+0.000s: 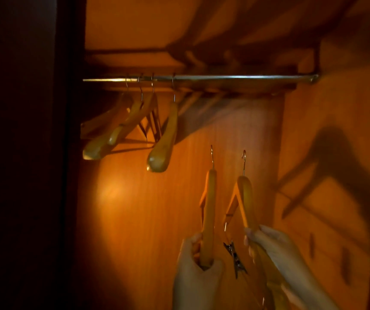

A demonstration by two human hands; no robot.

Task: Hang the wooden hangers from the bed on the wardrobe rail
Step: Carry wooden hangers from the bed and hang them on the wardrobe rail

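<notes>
Dim orange-lit wardrobe interior, warm wood-grain back panel (pixel 152 220), slim silver metal rail (pixel 224 77) running across well above both hands. Up and far left of the left hand, four pale wooden hangers already hooked on the rail (pixel 134 113), bunched close, the rightmost (pixel 165 142) hanging end-on.

Left hand (pixel 196 269) closed in a fist around the lower end of a pale wooden hanger (pixel 209 211), long axis near vertical, wire hook (pixel 212 154) pointing up. Just right of it, right hand (pixel 275 245) curled around one arm of a second wooden hanger with a clip bar (pixel 245 198), tilted slightly, its hook (pixel 243 161) also up, both hooks well short of the rail. Dark metal clip (pixel 235 258) dangling between the two hands.

Risks, judged from here: hooks seen edge-on (opening direction hard to read), so either could meet the rail closed-side first and slide off; gripped low, hangers may swing or twist on the lift; dangling clip could snag the neighbouring hanger; landing too far left would knock the bunched four.
</notes>
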